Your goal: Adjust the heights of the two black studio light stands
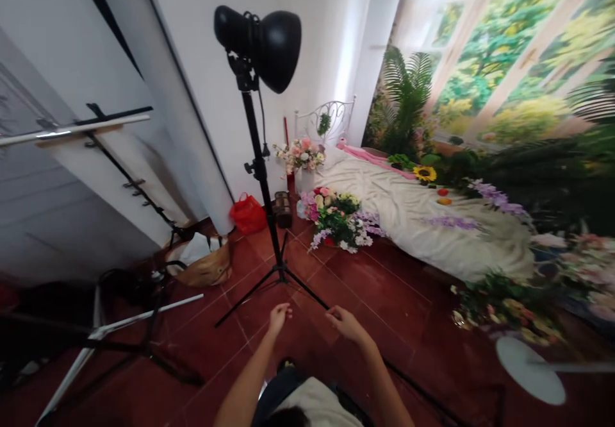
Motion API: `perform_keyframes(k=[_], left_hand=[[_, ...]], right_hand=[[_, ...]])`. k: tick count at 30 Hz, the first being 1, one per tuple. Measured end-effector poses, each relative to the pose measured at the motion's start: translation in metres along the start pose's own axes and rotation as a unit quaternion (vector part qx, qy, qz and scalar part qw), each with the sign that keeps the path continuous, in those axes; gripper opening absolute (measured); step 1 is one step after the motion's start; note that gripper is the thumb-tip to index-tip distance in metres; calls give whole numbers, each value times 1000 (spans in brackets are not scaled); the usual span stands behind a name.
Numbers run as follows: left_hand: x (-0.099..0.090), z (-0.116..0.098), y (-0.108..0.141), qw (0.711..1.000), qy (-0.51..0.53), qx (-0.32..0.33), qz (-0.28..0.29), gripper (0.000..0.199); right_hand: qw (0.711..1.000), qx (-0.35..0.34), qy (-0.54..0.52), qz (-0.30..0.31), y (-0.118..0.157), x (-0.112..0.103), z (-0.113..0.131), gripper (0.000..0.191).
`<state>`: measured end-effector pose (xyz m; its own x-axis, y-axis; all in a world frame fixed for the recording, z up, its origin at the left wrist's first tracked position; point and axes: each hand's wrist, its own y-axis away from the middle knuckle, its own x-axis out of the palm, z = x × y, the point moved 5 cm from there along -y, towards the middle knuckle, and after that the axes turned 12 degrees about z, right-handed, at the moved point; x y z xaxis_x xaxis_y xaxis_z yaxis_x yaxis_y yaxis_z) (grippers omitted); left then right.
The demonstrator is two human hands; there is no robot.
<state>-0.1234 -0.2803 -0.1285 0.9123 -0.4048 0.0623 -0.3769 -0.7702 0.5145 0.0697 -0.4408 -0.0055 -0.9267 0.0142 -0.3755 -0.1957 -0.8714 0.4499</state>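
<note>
Standing on spread tripod legs, the black light stand is located on the red tiled floor, in front of the person. Its top carries a black reflector lamp, with the bell-shaped end directed to the right and slightly downward; a thin cable hangs beside the column. On the person's side of the light stand, both hands are held apart above the floor. The left hand is positioned before the stand's base, fingers loosely curled inward. The right hand is positioned to the right of the base, fingers bent, fingertips near the end of one tripod leg; contact with that leg cannot be confirmed. Whether either hand pinches anything small cannot be determined from this view. Beyond the base, a red plastic bag lies left of the column and a small brown chest just right of it. Further right of the light stand are a flower arrangement and a bed bearing a sunflower. Left of the stand, a tan bag rests on the floor.
</note>
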Motion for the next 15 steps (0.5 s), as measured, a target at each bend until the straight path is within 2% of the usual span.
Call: perform_keyframes(k=[4, 7, 11, 15], left_hand=[[-40, -65, -44, 995, 43, 91, 17, 28], [-62, -115, -69, 990, 41, 131, 5, 32], [-76, -175, -97, 981, 34, 191, -7, 37], [-72, -225, -118, 961, 2, 277, -17, 42]], right_hand=[[995, -46, 57, 65, -53, 24, 42, 28], [984, -68, 118, 113, -88, 29, 64, 26], [964, -101, 199, 143, -139, 17, 95, 22], [944, -164, 266, 102, -199, -14, 147, 21]])
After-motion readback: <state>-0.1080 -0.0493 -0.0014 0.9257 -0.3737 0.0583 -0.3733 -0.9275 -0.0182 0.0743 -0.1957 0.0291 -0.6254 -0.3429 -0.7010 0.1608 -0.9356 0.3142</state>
